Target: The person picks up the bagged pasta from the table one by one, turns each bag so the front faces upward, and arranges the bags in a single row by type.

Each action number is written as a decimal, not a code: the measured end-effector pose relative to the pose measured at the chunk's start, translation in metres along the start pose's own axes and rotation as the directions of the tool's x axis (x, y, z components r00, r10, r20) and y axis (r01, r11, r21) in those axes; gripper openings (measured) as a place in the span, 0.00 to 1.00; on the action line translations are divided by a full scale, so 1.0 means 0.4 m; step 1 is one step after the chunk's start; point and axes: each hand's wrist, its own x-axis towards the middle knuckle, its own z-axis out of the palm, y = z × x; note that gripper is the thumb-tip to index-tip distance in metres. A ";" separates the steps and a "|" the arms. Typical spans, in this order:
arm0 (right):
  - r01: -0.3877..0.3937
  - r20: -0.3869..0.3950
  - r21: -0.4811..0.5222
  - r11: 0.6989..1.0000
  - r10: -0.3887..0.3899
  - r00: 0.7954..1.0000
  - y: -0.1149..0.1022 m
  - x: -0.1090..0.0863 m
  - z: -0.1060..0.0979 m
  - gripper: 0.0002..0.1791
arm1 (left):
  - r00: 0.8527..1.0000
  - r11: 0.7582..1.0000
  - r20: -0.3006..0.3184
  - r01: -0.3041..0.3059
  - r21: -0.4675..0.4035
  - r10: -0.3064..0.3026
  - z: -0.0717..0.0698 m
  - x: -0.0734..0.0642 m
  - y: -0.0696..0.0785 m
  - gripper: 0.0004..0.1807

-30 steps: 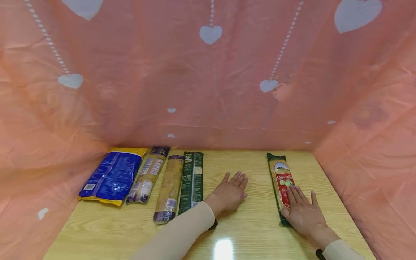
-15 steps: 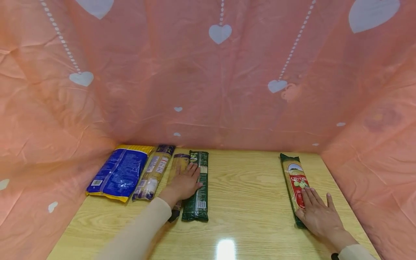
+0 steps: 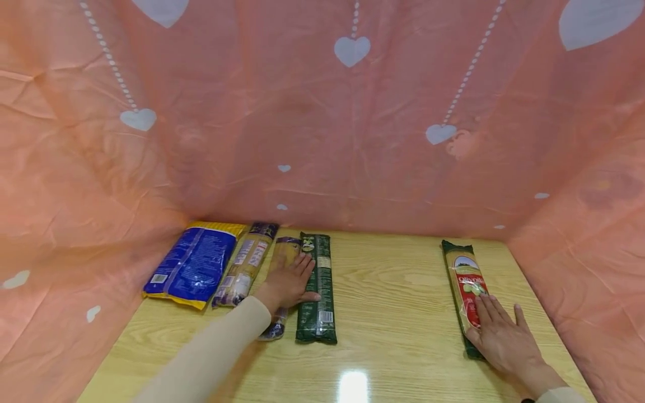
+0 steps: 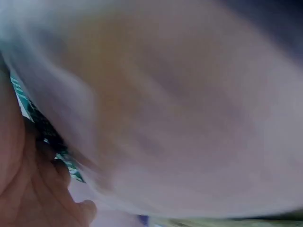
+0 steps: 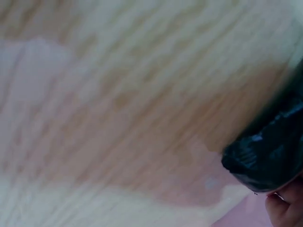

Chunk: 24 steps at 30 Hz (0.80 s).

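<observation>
In the head view, my left hand (image 3: pixel 287 285) lies palm down with straight fingers over a yellow-and-purple spaghetti pack (image 3: pixel 289 246), hiding its middle. Its fingertips and thumb reach the dark green spaghetti pack (image 3: pixel 322 302) to the right. My right hand (image 3: pixel 506 338) rests flat, fingers extended, on the lower part of a green pack with a red label (image 3: pixel 466 277). Blurred surfaces fill most of the left wrist view, where fingers (image 4: pixel 47 194) show beside a strip of green wrapper. The right wrist view catches a dark green pack end (image 5: pixel 265 156) above fingertips (image 5: pixel 286 203).
A blue-and-yellow bag (image 3: pixel 199 263) lies at the table's far left. Beside it is another purple-ended spaghetti pack (image 3: pixel 247 266), slightly slanted. The wooden table (image 3: pixel 393 302) is enclosed by a pink cloth (image 3: pixel 322 123) with white hearts at the back and sides.
My left hand has moved left from the bare table onto the packs. The dark green pack's near end has shifted slightly right. My right hand stays on its pack; the head view has turned a little.
</observation>
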 end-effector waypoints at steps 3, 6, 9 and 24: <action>-0.006 -0.005 -0.006 1.000 0.005 1.000 0.004 0.000 0.000 0.42 | 0.999 1.000 0.031 0.013 0.006 -0.014 -0.003 0.010 0.043 0.52; -0.013 -0.009 -0.002 1.000 0.013 1.000 0.007 -0.001 0.002 0.41 | 0.999 1.000 0.040 0.006 0.001 -0.006 -0.006 0.016 0.092 0.51; -0.016 -0.005 0.007 1.000 0.016 1.000 0.009 0.000 0.003 0.41 | 1.000 1.000 0.019 -0.017 -0.014 0.017 -0.006 0.017 0.138 0.51; -0.032 0.013 0.039 0.999 0.031 0.999 -0.005 0.008 -0.006 0.38 | 0.993 0.987 -0.045 -0.114 -0.117 0.109 0.061 -0.054 0.200 0.50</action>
